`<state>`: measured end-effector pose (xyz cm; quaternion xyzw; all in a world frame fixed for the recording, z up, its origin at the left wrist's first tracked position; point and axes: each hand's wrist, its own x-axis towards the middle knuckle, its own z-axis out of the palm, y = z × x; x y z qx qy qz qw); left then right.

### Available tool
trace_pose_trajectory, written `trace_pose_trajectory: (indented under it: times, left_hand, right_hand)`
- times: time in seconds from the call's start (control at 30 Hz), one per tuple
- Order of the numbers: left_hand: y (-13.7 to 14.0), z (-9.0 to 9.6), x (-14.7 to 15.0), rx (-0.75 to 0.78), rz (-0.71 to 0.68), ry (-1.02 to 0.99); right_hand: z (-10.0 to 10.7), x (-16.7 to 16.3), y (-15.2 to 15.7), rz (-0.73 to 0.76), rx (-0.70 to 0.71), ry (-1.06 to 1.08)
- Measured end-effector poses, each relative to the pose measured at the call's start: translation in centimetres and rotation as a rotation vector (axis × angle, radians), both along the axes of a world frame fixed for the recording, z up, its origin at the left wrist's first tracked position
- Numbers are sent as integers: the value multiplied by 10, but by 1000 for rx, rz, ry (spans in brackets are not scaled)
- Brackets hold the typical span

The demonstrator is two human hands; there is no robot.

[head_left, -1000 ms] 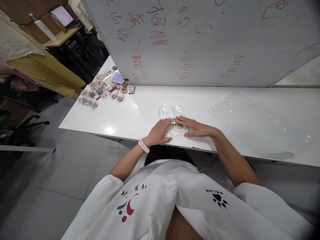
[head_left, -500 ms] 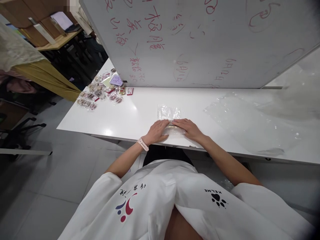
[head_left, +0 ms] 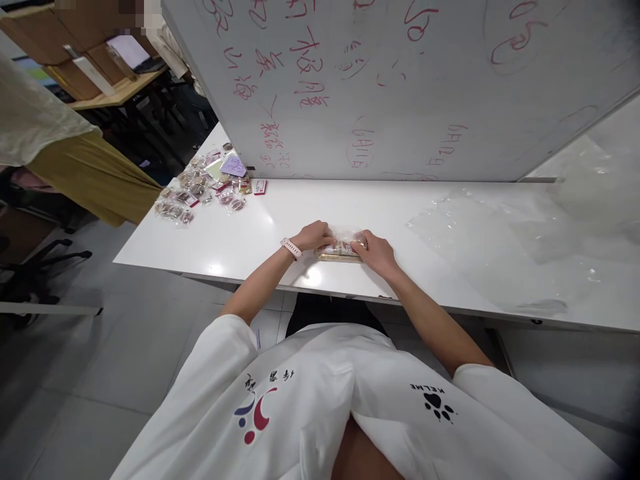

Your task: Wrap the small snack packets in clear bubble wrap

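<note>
Hands (head_left: 315, 236) (head_left: 376, 251) pinch a small clear packet (head_left: 341, 250) between their fingers, both closed on its ends. Pressing evenly against the surface (head_left: 250, 227) should keep it flat.

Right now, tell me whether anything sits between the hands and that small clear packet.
Nothing visible does. The left hand and right hand already grip the small clear packet at its two ends on the white table.
</note>
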<state>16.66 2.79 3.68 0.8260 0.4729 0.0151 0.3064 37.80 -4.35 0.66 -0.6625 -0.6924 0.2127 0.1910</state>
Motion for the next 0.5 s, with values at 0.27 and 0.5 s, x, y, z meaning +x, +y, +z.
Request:
trace_pose_trajectory:
  times: [0.27,0.5]
  left_hand:
    - [-17,-22,13,354,211,98]
    - [-22,-23,20,218,235,188]
  right_hand:
    - [0,-5,9,281,212,-50]
    - [11,9,39,239,-73,-126]
